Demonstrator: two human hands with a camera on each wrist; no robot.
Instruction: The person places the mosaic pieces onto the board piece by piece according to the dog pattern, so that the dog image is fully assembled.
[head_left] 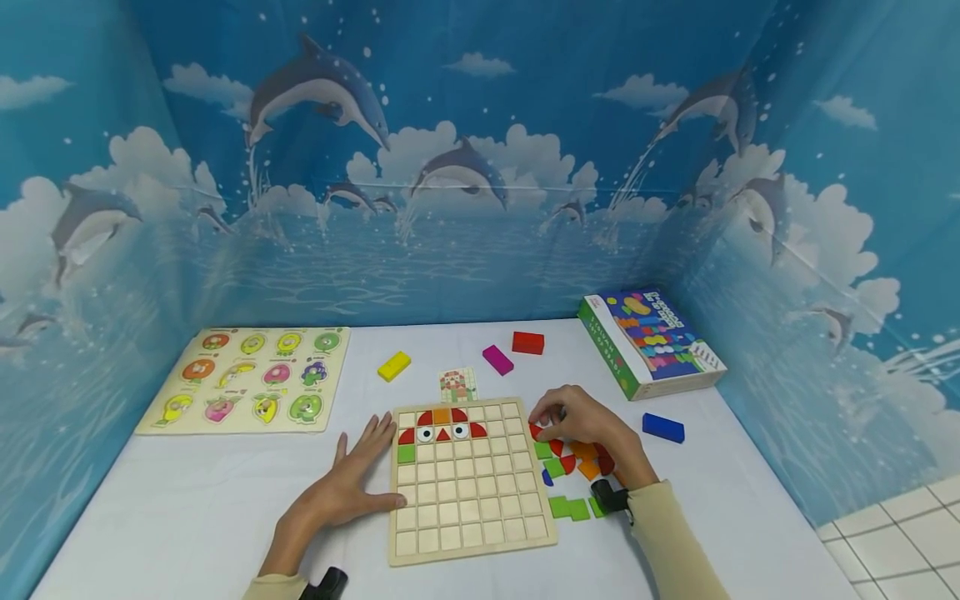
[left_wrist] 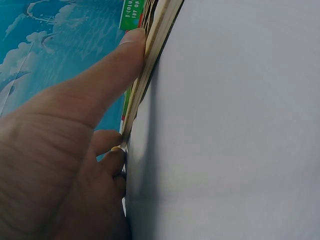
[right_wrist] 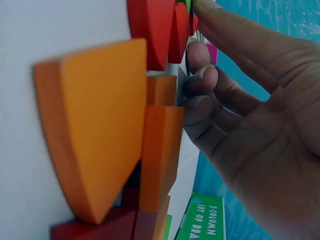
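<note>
Left hand (head_left: pixel 352 483) flat on the tabletop (head_left: pixel 187 508), fingers straight and spread, fingertips pressed against the left edge of the wooden grid board (head_left: pixel 468 482) — apparently bracing it so it cannot slide; holding nothing. In the left wrist view, thumb (left_wrist: pixel 107 75) laid along that same board edge (left_wrist: pixel 150 65).

Right hand (head_left: pixel 581 421) just right of the board's upper right corner, fingers bent down onto a loose heap of coloured pieces (head_left: pixel 577 471) — red, orange, green, one blue. Fingertips among the red and orange pieces (right_wrist: pixel 155 100) in the right wrist view, touching them; whether one is actually pinched or merely fingered cannot be told. Pile kept close beside the board, within easy reach of that hand.

On the board, a few pieces already seated in the top rows: red curved shapes, an orange square, two eye tiles, a red triangle, a green square at the left. Remaining cells bare wood.

Just beyond the board's far edge, a small pattern card (head_left: pixel 458 384), seemingly placed there for reference. Farther back, a yellow block (head_left: pixel 393 366), a magenta block (head_left: pixel 497 359), a red block (head_left: pixel 528 342); a blue block (head_left: pixel 663 427) to the right. Green game box (head_left: pixel 648 342) at the far right, fruit peg puzzle (head_left: pixel 247 379) at the far left, well apart from the work.
</note>
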